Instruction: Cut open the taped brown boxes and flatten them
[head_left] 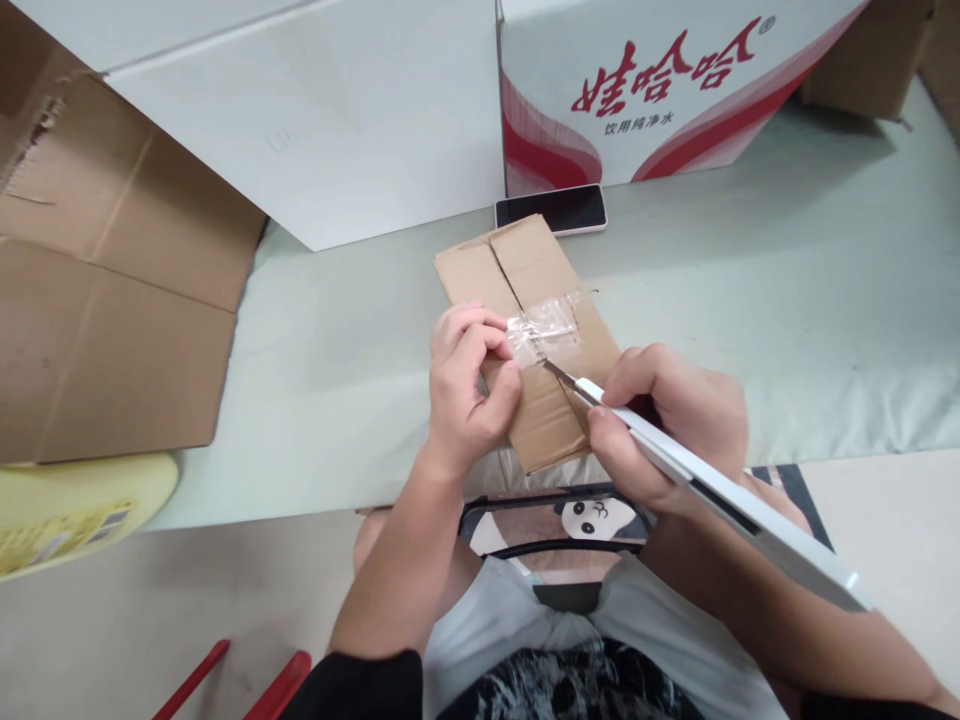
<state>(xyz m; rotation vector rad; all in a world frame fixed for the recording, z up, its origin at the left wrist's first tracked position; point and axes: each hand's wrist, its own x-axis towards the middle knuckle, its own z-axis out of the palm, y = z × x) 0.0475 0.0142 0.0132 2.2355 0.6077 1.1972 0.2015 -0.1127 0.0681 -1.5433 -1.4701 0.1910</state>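
A small flat cardboard box [551, 430] lies on the pale green cloth, with a seam running along its top. Clear packing tape [551, 328], wrinkled and shiny, crosses the seam near the middle. My left hand [474, 375] is curled over the box's left edge, its fingertips pressed at the tape's left end. In my right hand [667, 415] is a white utility knife [697, 475], gripped near its front. Its blade is out, and the tip touches or nearly touches the seam just below the tape.
A phone [551, 208] lies just behind the box. Large white cartons [360, 110] stand along the back, one with red printing [667, 90]. A brown carton [127, 270] and a yellow container [82, 510] are at left. Below the cloth's front edge is a panda-printed item [592, 520].
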